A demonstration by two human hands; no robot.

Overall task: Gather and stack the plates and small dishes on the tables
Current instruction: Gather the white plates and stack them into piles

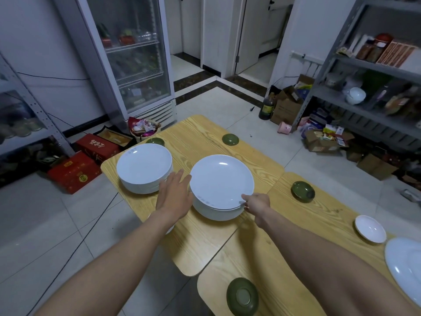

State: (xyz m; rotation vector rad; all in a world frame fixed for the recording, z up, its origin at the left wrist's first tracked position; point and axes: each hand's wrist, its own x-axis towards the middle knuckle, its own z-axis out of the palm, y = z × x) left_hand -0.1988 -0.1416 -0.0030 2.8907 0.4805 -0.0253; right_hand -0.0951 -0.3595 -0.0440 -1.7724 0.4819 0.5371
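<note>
**Worktops.** Two light-wood worktops with rounded corners are shown butted together: the far worktop (205, 133) and the near worktop (296, 252).

**Plates.** Two stacks of white round plates are set on the far worktop. The central stack (222, 179) is placed by its front edge, and the left stack (143, 165) is placed just beside it, apart. A single large white plate (405, 267) is seen on the near worktop, cut off by the right margin.

**Hands.** The left hand (175, 195) is held flat between the two stacks, its grip spread with the fingers straight, close against the central stack's left rim. Contact cannot be told. The right hand (256, 205) is placed at the front right rim of the central stack. Its grip is pinched on that rim, with the thumb laid on the top plate and the fingers curled beneath.

**Small dishes.**
- A small white shallow dish (370, 228) is set upright on the near worktop, near the large white plate.
- A dark green dish (242, 295) is laid upside down at the near worktop's front left.
- Another dark green dish (302, 191) is laid upside down at its far corner.
- A third dark green dish (230, 139) is laid upside down at the far worktop's right edge.
- A fourth dark green dish (155, 141) is partly hidden behind the left stack.
</note>
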